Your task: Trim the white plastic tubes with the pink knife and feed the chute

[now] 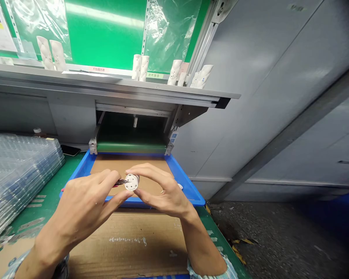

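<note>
My right hand (163, 190) pinches a small white cylindrical plastic part (132, 182) between thumb and fingers, its round end with several small holes facing me. My left hand (88, 201) is closed around red-handled nippers (122, 181). Their dark metal tip touches or nearly touches the left side of that end face; most of the handle is hidden by my fingers. The left thumb reaches to the lower edge of the part. Both hands are above the near side of a blue tray (189, 188) lined with cardboard.
Behind the tray is a green conveyor belt (130, 147) with a small white piece (135, 122) on it. Stacked clear plastic trays (23, 174) and a phone (70, 150) lie left. Several white twisted tubes (174, 72) stand on the shelf (151, 90) above. Cardboard (128, 244) covers the near bench.
</note>
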The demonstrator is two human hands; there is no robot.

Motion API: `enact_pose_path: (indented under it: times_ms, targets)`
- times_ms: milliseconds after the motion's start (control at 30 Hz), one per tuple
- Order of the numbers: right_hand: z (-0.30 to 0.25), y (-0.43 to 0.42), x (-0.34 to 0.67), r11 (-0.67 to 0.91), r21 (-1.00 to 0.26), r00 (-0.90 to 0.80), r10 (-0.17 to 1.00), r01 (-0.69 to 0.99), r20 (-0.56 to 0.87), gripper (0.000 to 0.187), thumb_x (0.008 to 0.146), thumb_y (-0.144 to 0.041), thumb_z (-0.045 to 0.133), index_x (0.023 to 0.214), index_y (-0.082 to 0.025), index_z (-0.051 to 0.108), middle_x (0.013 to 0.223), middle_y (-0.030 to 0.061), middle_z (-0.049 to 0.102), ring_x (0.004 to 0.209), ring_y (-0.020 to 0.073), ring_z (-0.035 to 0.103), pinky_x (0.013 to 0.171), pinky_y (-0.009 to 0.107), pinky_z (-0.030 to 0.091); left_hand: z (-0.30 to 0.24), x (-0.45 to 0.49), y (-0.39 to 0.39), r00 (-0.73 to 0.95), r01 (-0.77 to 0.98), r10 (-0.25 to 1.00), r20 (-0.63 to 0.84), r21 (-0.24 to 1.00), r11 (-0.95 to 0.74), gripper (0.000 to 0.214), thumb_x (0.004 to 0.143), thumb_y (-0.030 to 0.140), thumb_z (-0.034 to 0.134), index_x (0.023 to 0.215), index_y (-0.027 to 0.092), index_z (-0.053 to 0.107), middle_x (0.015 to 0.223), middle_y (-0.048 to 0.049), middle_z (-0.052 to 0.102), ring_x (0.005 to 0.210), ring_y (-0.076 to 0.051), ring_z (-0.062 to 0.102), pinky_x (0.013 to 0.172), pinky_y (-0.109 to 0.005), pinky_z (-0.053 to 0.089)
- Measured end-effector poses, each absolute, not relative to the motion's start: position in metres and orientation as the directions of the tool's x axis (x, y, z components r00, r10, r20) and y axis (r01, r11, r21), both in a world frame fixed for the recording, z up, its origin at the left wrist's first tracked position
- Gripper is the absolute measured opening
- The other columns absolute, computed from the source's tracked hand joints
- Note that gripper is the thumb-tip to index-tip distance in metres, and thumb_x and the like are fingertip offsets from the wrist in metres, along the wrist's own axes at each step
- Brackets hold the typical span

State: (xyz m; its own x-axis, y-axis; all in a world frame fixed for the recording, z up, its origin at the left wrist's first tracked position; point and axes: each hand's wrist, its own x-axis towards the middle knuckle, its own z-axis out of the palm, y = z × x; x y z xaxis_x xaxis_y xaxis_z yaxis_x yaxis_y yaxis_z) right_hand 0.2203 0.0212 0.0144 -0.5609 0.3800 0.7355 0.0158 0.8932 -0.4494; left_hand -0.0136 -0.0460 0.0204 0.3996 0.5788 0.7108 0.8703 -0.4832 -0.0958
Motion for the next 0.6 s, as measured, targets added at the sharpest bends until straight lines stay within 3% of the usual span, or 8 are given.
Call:
enact_pose_path:
  times_ms: [167, 433, 600]
  targets:
    - [0.011, 0.021, 0.217, 0.919, -0.391, -0.492, 0.364, 0.051, 0.791, 0.03, 0.101, -0.021, 0.079, 0.13, -0.023, 0.07, 0.118, 0.0083, 0.079, 0.108, 0.0219, 0.077, 0.097, 0.036, 0.066, 0.018, -0.013, -0.047, 0.403, 0.872, 0.572, 0.714, -0.109, -0.478, 0.05, 0.119, 0.055, 0.033, 0.1, 0.021, 0.065, 0.082, 0.0008, 0.076, 0.062, -0.017, 0.07, 0.057, -0.034, 0.037]
    - [0.005, 0.018, 0.214, 0.935, -0.319, -0.448, 0.354, 0.153, 0.821, 0.034, 0.1, -0.021, 0.081, 0.133, -0.025, 0.072, 0.117, 0.0061, 0.069, 0.105, 0.0185, 0.073, 0.097, 0.031, 0.064, 0.02, -0.011, -0.049, 0.403, 0.864, 0.564, 0.721, -0.096, -0.495, 0.048, 0.121, 0.048, 0.03, 0.094, 0.023, 0.062, 0.075, 0.0026, 0.071, 0.058, -0.016, 0.064, 0.056, -0.033, 0.035]
    - [0.003, 0.017, 0.212, 0.937, -0.29, -0.403, 0.347, 0.196, 0.847, 0.027, 0.101, -0.025, 0.08, 0.127, -0.025, 0.072, 0.114, 0.0056, 0.069, 0.1, 0.0192, 0.072, 0.089, 0.032, 0.065, 0.016, -0.011, -0.05, 0.396, 0.869, 0.579, 0.712, -0.087, -0.487, 0.047, 0.12, 0.052, 0.033, 0.1, 0.023, 0.063, 0.081, 0.0015, 0.074, 0.063, -0.017, 0.07, 0.057, -0.033, 0.038]
